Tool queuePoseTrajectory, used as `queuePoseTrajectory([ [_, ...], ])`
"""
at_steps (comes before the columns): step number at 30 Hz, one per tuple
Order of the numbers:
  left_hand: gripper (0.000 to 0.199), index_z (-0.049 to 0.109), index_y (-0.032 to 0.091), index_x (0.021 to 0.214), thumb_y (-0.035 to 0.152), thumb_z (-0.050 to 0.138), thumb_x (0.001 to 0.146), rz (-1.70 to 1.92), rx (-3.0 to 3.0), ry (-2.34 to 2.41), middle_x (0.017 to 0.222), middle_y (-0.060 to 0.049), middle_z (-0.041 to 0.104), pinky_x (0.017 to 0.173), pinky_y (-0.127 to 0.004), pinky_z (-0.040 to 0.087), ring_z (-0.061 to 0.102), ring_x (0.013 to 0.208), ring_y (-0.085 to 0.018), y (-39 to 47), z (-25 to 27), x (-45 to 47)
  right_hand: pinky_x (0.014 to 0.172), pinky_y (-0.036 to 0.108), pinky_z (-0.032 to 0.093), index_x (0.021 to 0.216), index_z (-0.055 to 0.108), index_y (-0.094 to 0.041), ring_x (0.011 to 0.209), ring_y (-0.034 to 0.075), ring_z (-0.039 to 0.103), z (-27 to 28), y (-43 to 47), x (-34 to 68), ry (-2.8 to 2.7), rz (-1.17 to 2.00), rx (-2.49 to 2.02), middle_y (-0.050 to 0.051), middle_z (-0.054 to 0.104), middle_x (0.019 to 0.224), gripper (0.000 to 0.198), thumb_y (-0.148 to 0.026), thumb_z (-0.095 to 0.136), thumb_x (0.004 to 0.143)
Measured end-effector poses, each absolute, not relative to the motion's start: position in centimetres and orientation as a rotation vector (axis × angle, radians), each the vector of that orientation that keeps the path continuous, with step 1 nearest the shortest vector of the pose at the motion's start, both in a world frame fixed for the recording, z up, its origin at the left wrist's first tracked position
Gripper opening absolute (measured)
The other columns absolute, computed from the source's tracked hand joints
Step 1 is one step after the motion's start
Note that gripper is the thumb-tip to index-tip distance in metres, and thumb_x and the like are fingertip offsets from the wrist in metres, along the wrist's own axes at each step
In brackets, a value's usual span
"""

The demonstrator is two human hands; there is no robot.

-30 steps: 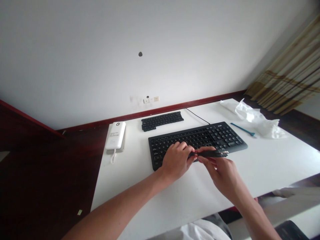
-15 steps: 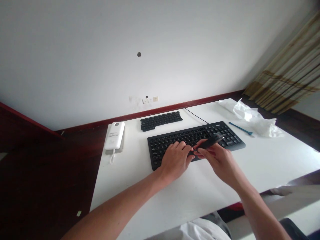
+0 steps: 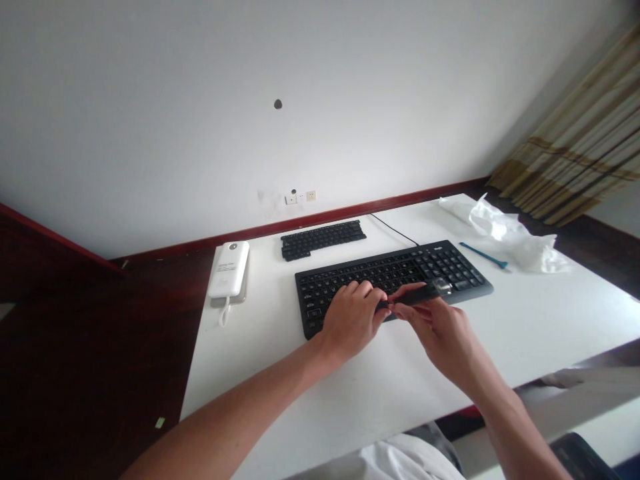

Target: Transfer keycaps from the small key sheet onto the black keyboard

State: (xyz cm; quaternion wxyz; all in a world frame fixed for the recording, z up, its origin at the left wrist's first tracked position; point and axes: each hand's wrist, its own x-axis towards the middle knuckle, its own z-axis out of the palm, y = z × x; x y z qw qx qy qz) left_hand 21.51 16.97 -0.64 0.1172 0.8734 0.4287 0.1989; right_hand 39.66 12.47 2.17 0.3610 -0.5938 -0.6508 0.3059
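Observation:
A full-size black keyboard (image 3: pixel 370 272) lies on the white table, its right end turned slightly away. My left hand (image 3: pixel 353 308) is closed over the keyboard's near left part, fingers on the keys and thumb by the front edge. Above the near edge my right hand (image 3: pixel 437 320) pinches a slim black tool (image 3: pixel 417 293) with a clear, shiny end pointing right. Its exact kind is not plain. The tool's left end reaches my left thumb and forefinger, where the contact is partly hidden by fingers.
Behind the keyboard lies a loose black laptop keyboard (image 3: pixel 324 239). A white power bank (image 3: pixel 230 270) with a looped cable sits at the table's left edge. On the right are a thin blue tool (image 3: pixel 484 255) and crumpled white plastic wrapping (image 3: pixel 525 243). A cable (image 3: pixel 395 230) runs backward.
The tool in my right hand has tipped lower, its clear end now nearer the keys. My right wrist has turned slightly with it. My left hand stays in place.

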Motion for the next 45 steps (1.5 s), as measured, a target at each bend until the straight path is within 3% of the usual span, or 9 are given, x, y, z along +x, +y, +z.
queuePoseTrajectory([
  [4,0.02,0.063,0.026,0.114,0.041,0.057,0.103,0.606,2.556,1.252,0.108,-0.001,0.064,0.088,-0.037,0.047,0.059,0.101,-0.021,16.9,-0.6,21.5,0.081,0.035,0.064,0.115,0.066,-0.023,0.098,0.026,0.076,1.1,11.2,39.5,-1.706,0.69,-1.505,0.011,0.073,0.121,0.027,-0.044,0.053,0.102],
  [13,0.022,0.065,0.026,0.114,0.042,0.055,0.104,0.589,2.566,1.254,0.107,-0.002,0.064,0.087,-0.037,0.047,0.059,0.1,-0.022,16.8,-0.4,21.5,0.086,0.037,0.064,0.116,0.064,-0.022,0.105,0.027,0.075,-0.7,11.0,40.0,-1.609,0.678,-1.415,0.012,0.072,0.122,0.026,-0.043,0.057,0.101],
  [17,0.021,0.064,0.025,0.116,0.04,0.061,0.101,0.581,2.569,1.255,0.108,-0.002,0.064,0.087,-0.037,0.048,0.059,0.102,-0.022,16.9,-0.5,21.5,0.085,0.037,0.065,0.11,0.067,-0.022,0.099,0.028,0.077,0.4,12.2,40.2,-1.571,0.782,-1.429,0.01,0.075,0.118,0.028,-0.047,0.059,0.1],
  [29,0.02,0.066,0.024,0.114,0.036,0.067,0.098,0.607,2.526,1.229,0.108,-0.003,0.066,0.092,-0.038,0.049,0.06,0.102,-0.023,17.0,-0.6,21.4,0.081,0.045,0.068,0.118,0.058,-0.021,0.083,0.028,0.08,0.4,17.0,42.0,-1.334,1.231,-1.391,0.01,0.079,0.097,0.052,-0.059,0.074,0.086],
  [39,0.023,0.065,0.024,0.116,0.038,0.067,0.098,0.601,2.515,1.244,0.107,-0.003,0.064,0.091,-0.037,0.048,0.06,0.104,-0.022,17.0,-0.6,21.4,0.082,0.041,0.067,0.111,0.06,-0.024,0.091,0.029,0.079,1.6,14.0,40.6,-1.54,0.961,-1.478,0.008,0.079,0.097,0.032,-0.051,0.064,0.095],
  [45,0.022,0.066,0.027,0.119,0.037,0.065,0.099,0.607,2.526,1.239,0.106,-0.002,0.064,0.089,-0.037,0.048,0.059,0.102,-0.022,17.0,-0.6,21.4,0.085,0.038,0.065,0.108,0.067,-0.021,0.1,0.029,0.077,1.6,12.0,39.9,-1.611,0.81,-1.47,0.01,0.077,0.113,0.03,-0.049,0.059,0.099],
])
